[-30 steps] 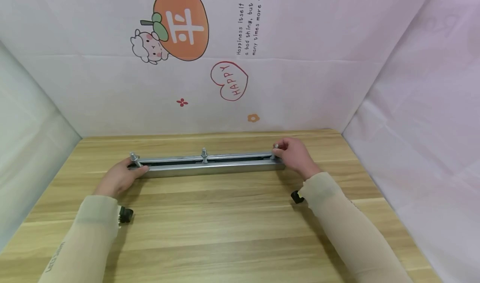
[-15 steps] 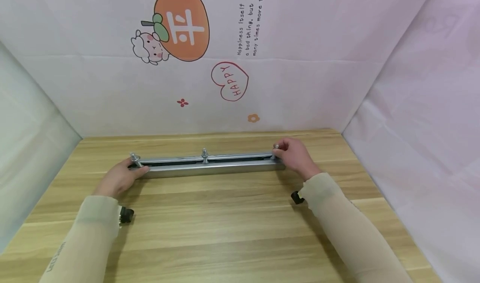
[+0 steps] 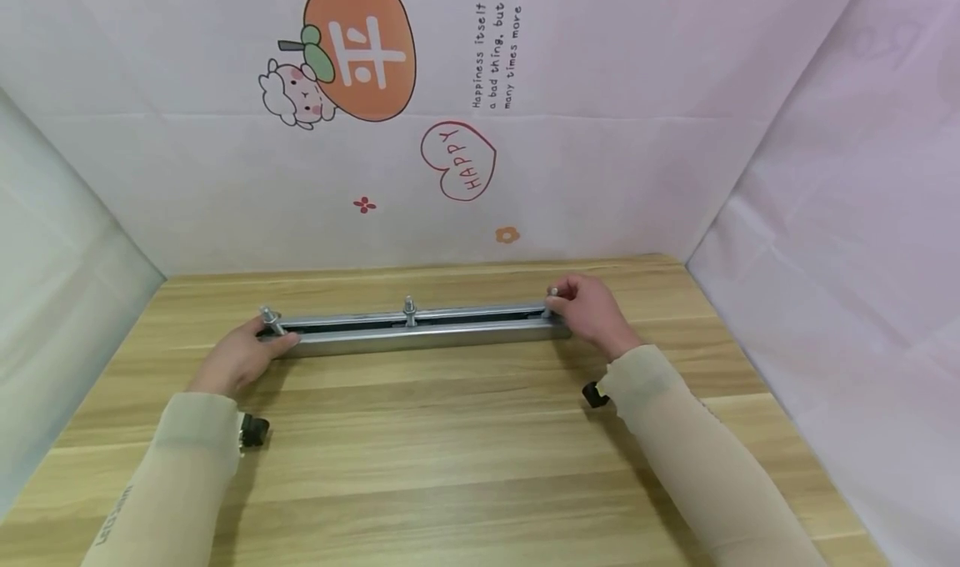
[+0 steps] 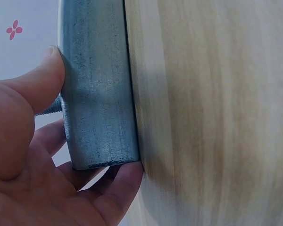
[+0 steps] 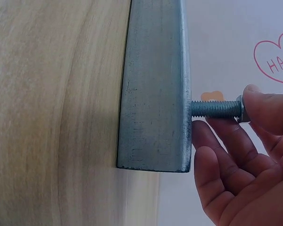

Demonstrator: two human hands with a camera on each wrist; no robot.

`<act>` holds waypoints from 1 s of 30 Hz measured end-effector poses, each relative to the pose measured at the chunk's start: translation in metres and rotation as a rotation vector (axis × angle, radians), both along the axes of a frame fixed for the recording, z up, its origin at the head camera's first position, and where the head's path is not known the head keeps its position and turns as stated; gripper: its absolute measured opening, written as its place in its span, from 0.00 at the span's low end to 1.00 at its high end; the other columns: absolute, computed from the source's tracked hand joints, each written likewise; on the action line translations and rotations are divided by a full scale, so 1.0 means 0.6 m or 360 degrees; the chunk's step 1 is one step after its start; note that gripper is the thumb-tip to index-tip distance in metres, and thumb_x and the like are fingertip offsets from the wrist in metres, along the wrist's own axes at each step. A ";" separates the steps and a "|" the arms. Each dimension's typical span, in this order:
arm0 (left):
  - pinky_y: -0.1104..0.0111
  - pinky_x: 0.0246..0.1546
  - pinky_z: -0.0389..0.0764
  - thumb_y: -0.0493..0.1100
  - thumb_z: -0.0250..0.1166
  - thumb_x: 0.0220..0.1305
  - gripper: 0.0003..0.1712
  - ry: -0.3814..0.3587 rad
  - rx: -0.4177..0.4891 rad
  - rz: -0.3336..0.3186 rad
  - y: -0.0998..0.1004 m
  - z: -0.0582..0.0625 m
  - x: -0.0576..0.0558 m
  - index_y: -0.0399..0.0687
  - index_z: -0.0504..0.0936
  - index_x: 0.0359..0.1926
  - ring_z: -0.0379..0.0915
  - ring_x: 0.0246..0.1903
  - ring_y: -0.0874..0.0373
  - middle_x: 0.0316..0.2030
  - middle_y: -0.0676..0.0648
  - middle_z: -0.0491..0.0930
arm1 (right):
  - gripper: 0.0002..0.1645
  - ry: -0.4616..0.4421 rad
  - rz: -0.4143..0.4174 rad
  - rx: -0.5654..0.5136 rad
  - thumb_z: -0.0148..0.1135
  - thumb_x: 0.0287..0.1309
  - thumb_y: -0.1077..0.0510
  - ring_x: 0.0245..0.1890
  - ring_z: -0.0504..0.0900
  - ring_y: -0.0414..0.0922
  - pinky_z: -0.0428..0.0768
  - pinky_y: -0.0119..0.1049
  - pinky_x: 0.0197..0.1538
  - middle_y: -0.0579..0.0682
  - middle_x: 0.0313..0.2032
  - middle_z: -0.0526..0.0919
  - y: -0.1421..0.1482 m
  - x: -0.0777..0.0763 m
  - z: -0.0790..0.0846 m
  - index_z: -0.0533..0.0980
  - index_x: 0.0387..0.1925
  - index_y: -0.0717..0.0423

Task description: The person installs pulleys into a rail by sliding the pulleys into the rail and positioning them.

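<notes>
A long slotted metal channel (image 3: 435,338) lies on the wooden table, its slot facing up. At its left end my left hand (image 3: 236,358) grips the channel, thumb on the near edge and fingers round the end, as the left wrist view shows. One bolt (image 3: 272,320) with a nut stands tilted beside that hand, and another bolt (image 3: 409,312) rises near the middle. Over the right end, my right hand (image 3: 596,315) pinches a nut (image 5: 244,109) on a third bolt (image 5: 214,108). Threads show between nut and channel; the fingers partly cover the nut.
The wooden table (image 3: 435,450) extends in front of the channel. White printed cloth (image 3: 600,183) hangs behind it, and plain cloth (image 3: 847,242) closes the right side. A small black wrist camera (image 3: 254,431) sits at the left cuff, another black camera (image 3: 595,395) at the right.
</notes>
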State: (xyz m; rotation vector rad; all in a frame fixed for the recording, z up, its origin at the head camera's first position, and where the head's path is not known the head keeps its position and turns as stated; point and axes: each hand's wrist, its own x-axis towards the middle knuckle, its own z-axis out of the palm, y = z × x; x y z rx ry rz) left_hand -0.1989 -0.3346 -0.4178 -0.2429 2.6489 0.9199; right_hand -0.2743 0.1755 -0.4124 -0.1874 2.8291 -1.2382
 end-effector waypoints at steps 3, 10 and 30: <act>0.31 0.62 0.49 0.77 0.48 0.65 0.63 0.0004 -0.0002 0.0000 0.000 0.001 0.002 0.32 0.37 0.76 0.36 0.68 0.20 0.71 0.21 0.40 | 0.09 0.0009 0.0001 -0.0005 0.63 0.68 0.54 0.44 0.76 0.50 0.75 0.46 0.47 0.52 0.43 0.81 0.000 0.003 0.001 0.80 0.43 0.54; 0.30 0.62 0.49 0.76 0.48 0.66 0.63 -0.0003 -0.0004 0.0002 0.000 0.004 0.001 0.32 0.36 0.76 0.36 0.68 0.20 0.71 0.21 0.40 | 0.08 -0.0001 -0.0006 -0.0016 0.63 0.69 0.54 0.43 0.76 0.50 0.75 0.45 0.47 0.52 0.43 0.81 -0.003 0.006 0.003 0.80 0.43 0.55; 0.30 0.62 0.48 0.75 0.50 0.67 0.63 0.0035 0.0007 -0.0001 0.002 0.003 -0.010 0.33 0.32 0.76 0.35 0.68 0.20 0.71 0.20 0.38 | 0.09 0.0014 -0.0018 -0.0022 0.61 0.70 0.54 0.43 0.75 0.50 0.74 0.44 0.47 0.52 0.44 0.81 -0.003 -0.007 0.001 0.79 0.45 0.55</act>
